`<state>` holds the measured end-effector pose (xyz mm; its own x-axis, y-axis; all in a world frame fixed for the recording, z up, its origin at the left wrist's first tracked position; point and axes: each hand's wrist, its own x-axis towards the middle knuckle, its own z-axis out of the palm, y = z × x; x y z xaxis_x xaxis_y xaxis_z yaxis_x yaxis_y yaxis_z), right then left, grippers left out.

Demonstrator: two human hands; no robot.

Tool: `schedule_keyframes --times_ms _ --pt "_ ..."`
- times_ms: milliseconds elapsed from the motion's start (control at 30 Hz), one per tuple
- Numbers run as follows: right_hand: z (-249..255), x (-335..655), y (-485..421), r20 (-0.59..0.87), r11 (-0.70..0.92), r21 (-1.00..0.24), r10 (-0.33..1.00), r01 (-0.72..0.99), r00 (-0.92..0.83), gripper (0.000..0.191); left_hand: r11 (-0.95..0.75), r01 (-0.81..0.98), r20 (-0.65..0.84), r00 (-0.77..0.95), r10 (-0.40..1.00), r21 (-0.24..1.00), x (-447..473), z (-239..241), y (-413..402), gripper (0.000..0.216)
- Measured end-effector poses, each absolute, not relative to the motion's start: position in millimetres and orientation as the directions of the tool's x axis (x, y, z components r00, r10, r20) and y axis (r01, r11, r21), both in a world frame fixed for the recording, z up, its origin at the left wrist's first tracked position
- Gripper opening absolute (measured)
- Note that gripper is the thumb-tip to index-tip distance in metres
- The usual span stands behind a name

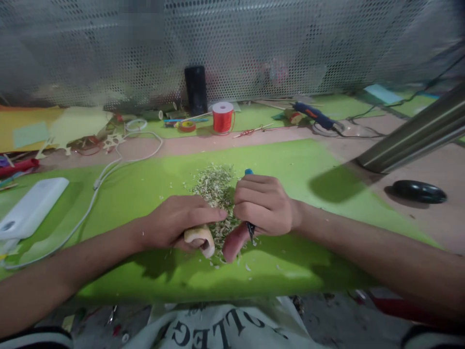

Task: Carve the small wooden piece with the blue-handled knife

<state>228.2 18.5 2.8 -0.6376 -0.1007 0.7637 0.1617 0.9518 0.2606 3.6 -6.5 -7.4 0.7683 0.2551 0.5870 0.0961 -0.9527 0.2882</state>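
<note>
My left hand (187, 218) is closed around a short, hollow piece of bamboo (201, 241), pale in colour, its curved open end facing me. Beside it, my right hand (263, 206) makes a fist around a knife (250, 231). The knife's blue end sticks out above the fist and its dark, narrow tip shows below; the middle is hidden by my fingers. My right thumb points down, apart from the bamboo. Under and behind both hands lies a pile of green and whitish shavings (215, 185) on the green mat (145, 174).
A white power bank (32, 208) with a white cable lies at left. Along the back are a dark phone (196, 89), a red thread spool (223, 118) and a blue glue gun (314, 115). A metal post (410, 131) and a black mouse-like object (419, 191) are at right.
</note>
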Motion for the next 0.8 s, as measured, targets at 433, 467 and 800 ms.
schedule_keyframes --times_ms 433,467,800 --pt "0.7 228.4 19.5 0.747 0.952 0.231 -0.041 0.202 -0.663 0.051 -0.989 0.079 0.563 0.815 0.134 0.122 10.5 0.1 -18.3 0.035" --pt "1.3 228.4 18.9 0.747 0.951 0.234 -0.041 0.204 -0.664 0.051 -0.989 0.072 0.573 0.809 0.134 0.129 10.3 -0.1 -19.0 0.033" --pt "0.7 225.2 18.2 0.77 0.975 -0.212 0.213 0.074 -0.601 0.054 -0.998 0.057 0.567 0.823 0.031 -0.029 9.7 3.9 -18.4 0.019"
